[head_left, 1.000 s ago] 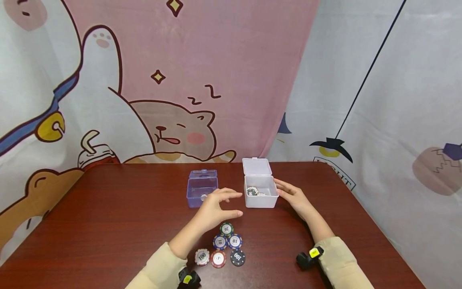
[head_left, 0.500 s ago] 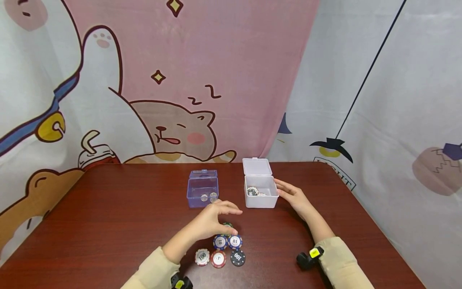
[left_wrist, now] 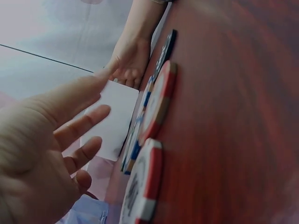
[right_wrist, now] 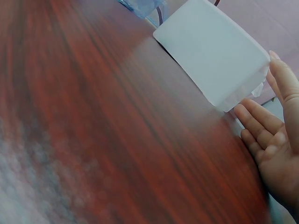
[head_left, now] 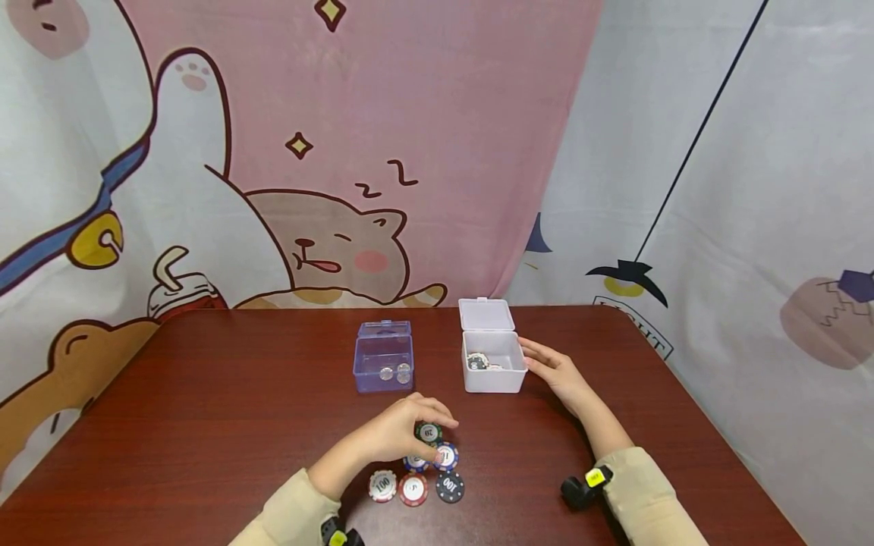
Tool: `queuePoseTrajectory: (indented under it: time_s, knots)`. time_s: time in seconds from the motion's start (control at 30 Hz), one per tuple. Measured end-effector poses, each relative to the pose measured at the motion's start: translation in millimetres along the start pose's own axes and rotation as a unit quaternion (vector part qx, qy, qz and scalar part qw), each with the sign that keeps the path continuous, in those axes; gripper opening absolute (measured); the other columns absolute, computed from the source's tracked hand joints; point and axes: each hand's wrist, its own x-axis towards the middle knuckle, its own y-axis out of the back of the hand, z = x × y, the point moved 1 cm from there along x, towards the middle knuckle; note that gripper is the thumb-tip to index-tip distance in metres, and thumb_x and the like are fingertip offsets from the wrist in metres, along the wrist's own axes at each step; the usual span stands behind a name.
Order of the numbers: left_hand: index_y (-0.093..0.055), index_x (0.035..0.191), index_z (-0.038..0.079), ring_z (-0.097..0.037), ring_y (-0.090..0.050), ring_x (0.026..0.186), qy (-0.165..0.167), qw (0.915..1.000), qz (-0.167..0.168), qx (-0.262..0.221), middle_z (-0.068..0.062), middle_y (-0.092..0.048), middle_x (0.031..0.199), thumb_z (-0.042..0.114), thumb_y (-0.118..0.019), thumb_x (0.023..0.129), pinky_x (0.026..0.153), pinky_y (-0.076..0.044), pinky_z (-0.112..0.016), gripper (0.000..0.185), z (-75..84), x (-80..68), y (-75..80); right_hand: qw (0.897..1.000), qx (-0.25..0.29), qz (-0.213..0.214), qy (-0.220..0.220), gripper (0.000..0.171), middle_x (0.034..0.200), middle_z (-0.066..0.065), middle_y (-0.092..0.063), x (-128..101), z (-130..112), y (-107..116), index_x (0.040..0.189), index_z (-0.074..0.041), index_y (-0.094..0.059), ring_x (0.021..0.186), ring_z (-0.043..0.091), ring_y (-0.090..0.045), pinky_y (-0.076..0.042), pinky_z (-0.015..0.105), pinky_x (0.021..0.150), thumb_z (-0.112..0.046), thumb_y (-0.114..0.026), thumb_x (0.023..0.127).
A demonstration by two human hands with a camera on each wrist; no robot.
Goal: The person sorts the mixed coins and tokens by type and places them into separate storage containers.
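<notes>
My left hand (head_left: 399,431) hovers over poker chips on the table, thumb and fingers spread apart with nothing between them. Beneath its fingertips lie a green 20 chip (head_left: 429,433) and a blue 10 chip (head_left: 448,455); the thumb partly covers a second blue chip (head_left: 415,463). The front row has a white 100 chip (head_left: 382,486), a red chip (head_left: 413,490) and a black 100 chip (head_left: 450,487). My right hand (head_left: 558,377) rests its straight fingers against the right side of a white plastic box (head_left: 495,382), whose lid stands open. Several chips (head_left: 478,362) lie inside it.
Left of the white box stands a translucent blue box (head_left: 372,384), lid open, holding two small clear round pieces (head_left: 403,372). Both boxes are toward the back of the dark red wooden table (head_left: 225,425). A cartoon-printed curtain (head_left: 464,152) hangs behind it.
My left hand has come down and toward me from beside the blue box to the chips. The clear pieces in the blue box are now uncovered. The right hand has not moved.
</notes>
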Motion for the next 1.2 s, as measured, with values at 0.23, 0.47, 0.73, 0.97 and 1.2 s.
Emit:
queuePoseTrajectory:
  time_s: [0.23, 0.47, 0.73, 0.97, 1.2]
  knots:
    - [-0.072, 0.112, 0.010, -0.007, -0.047, 0.102, 0.008, 0.9995, -0.015, 0.028, 0.010, -0.063, 0.110, 0.015, -0.085, 0.071, 0.089, -0.038, -0.027, 0.044, -1.2, -2.1, -3.9, 1.000, 0.000, 0.000, -0.001, 0.047, 0.134, 0.026, -0.050, -0.1, 0.0, 0.1, 0.141, 0.002, -0.044, 0.123, 0.035, -0.045, -0.041, 0.018, 0.088, -0.009, -0.056, 0.096]
    - [-0.073, 0.111, 0.016, -0.002, -0.045, 0.101, 0.032, 0.9972, -0.038, 0.056, 0.017, -0.062, 0.108, 0.017, -0.085, 0.070, 0.092, -0.032, -0.033, 0.042, -3.1, -2.9, -9.2, 1.000, 0.007, 0.000, -0.002, 0.046, 0.134, 0.026, -0.050, -0.7, -0.5, 0.1, 0.140, 0.003, -0.044, 0.123, 0.037, -0.045, -0.041, 0.018, 0.088, -0.008, -0.056, 0.096]
    - [-0.074, 0.111, 0.017, -0.003, -0.045, 0.101, 0.027, 0.9947, -0.047, 0.087, 0.017, -0.060, 0.107, 0.017, -0.085, 0.069, 0.090, -0.032, -0.032, 0.043, -2.2, -1.7, -11.1, 1.000, 0.000, 0.002, -0.004, 0.047, 0.134, 0.025, -0.050, -1.0, -2.2, -0.1, 0.141, 0.002, -0.044, 0.123, 0.033, -0.046, -0.041, 0.019, 0.088, -0.010, -0.057, 0.097]
    - [-0.074, 0.110, 0.019, 0.000, -0.043, 0.099, 0.035, 0.9925, -0.054, 0.104, 0.020, -0.056, 0.106, 0.019, -0.086, 0.068, 0.086, -0.028, -0.028, 0.044, -1.5, -0.5, -12.7, 1.000, 0.006, -0.001, -0.003, 0.048, 0.134, 0.026, -0.050, -0.3, -0.5, 0.4, 0.141, 0.002, -0.044, 0.124, 0.037, -0.044, -0.041, 0.018, 0.088, -0.010, -0.057, 0.097]
    - [-0.075, 0.109, 0.020, 0.002, -0.041, 0.095, 0.024, 0.9908, -0.055, 0.121, 0.021, -0.054, 0.103, 0.021, -0.086, 0.067, 0.084, -0.027, -0.027, 0.044, -1.6, -0.1, -12.5, 1.000, 0.000, -0.001, 0.002, 0.047, 0.134, 0.025, -0.050, -0.3, -0.1, 0.0, 0.141, 0.002, -0.044, 0.122, 0.031, -0.047, -0.041, 0.019, 0.088, -0.010, -0.057, 0.097]
